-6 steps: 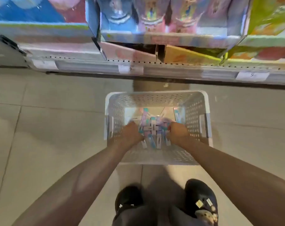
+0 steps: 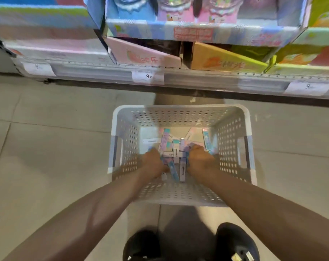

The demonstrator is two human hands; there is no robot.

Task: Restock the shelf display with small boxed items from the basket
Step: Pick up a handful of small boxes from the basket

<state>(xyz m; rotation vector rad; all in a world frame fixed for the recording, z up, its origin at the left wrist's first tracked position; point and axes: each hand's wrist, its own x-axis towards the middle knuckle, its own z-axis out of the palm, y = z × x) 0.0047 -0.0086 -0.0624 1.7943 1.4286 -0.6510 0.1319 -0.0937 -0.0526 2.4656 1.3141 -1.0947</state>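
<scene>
There is one white basket on the floor. Two hands are inside it, the left hand and the right hand. There are many small boxes in the basket, too blurry and piled up to count. The shelf edge has three price tags. At the bottom are two black shoes.

Basket on the floor, just before the shelf; small boxes inside, left hand and right hand either side of them
</scene>
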